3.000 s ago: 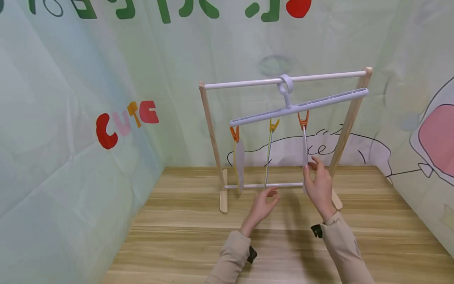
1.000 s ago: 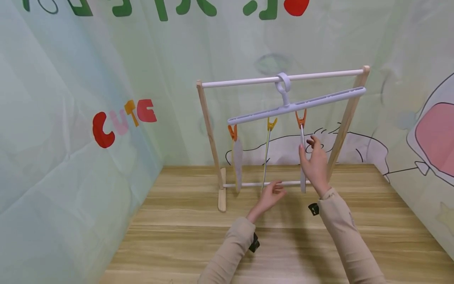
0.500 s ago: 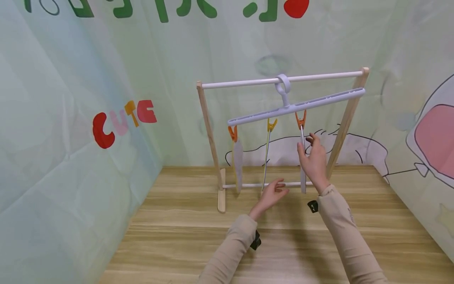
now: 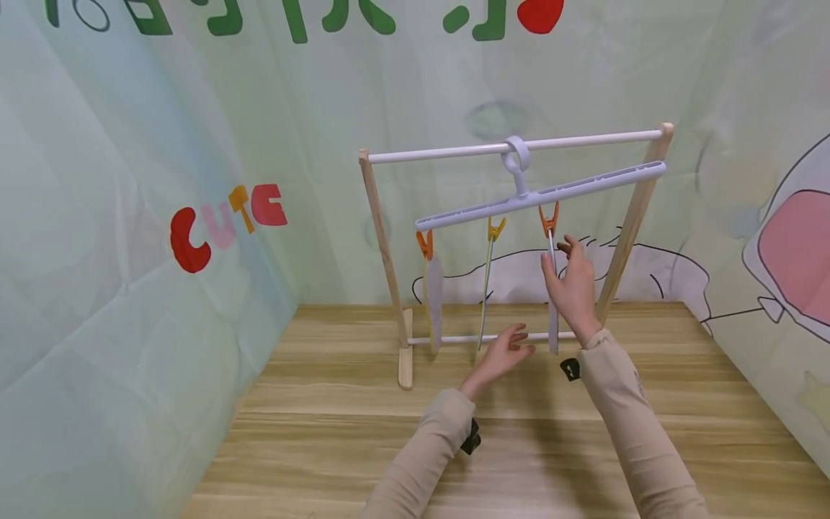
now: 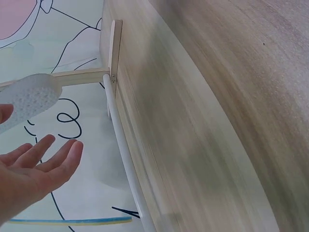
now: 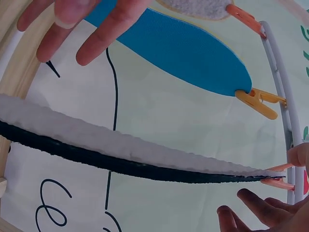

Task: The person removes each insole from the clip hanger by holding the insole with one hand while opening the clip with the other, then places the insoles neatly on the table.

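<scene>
Three insoles hang from clothes pegs on a lilac hanger (image 4: 473, 213). The right insole (image 6: 120, 145), pale and fluffy with a dark side, hangs edge-on from an orange peg (image 4: 550, 220). My right hand (image 4: 573, 285) is beside its upper part, thumb to one side and fingers to the other, spread apart. My left hand (image 4: 504, 355) is low between the middle and right insoles, fingers loosely bent, nothing in them. The middle insole (image 6: 188, 53), blue on one face, hangs from a yellow peg (image 6: 258, 100). The left insole (image 4: 436, 303) hangs from another orange peg (image 4: 424, 245).
The hanger hooks over the white top bar (image 4: 441, 152) of a wooden-legged rack and slopes down to the left. A lower white bar (image 5: 126, 154) runs behind my left hand. The rack stands on a wood-grain table (image 4: 324, 404) before a printed cloth backdrop (image 4: 311, 130).
My right hand has risen along the right insole from its lower part, fingers spreading. My left hand has shifted right, away from the middle insole's lower end. The hanger keeps its slope.
</scene>
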Demonstrator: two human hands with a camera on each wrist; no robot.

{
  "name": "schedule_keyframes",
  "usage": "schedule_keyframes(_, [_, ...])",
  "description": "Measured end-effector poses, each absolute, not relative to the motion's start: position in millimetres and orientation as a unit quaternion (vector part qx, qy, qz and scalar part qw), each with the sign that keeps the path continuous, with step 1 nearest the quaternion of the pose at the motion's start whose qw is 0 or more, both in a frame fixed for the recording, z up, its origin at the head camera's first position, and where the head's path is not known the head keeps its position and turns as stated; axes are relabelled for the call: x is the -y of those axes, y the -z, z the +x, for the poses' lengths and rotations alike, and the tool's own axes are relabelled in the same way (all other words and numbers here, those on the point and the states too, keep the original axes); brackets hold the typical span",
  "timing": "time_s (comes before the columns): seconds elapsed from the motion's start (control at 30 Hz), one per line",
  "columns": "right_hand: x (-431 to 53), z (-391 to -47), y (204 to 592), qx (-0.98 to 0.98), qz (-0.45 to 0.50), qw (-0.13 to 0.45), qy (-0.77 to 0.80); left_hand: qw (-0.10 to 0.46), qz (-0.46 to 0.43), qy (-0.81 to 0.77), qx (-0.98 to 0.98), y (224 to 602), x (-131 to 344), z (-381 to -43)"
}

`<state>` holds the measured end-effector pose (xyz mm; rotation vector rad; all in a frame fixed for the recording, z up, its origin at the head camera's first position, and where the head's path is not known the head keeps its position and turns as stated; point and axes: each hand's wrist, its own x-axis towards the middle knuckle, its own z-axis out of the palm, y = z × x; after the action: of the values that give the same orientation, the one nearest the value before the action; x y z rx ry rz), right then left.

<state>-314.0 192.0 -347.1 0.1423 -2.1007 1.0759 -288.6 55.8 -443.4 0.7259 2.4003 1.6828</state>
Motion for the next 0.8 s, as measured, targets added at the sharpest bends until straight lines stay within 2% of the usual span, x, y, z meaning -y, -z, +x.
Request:
schedule_keyframes(0.23, [-193, -316, 342, 0.825, 0.051, 0.373, -0.422, 0.081, 0.236, -0.566, -0.786, 453, -64, -298])
schedule_keyframes(0.8, [-192, -320, 330, 0.827, 0.049, 0.360, -0.430, 0.065, 0.233, -0.549, -0.800, 451, -74, -298])
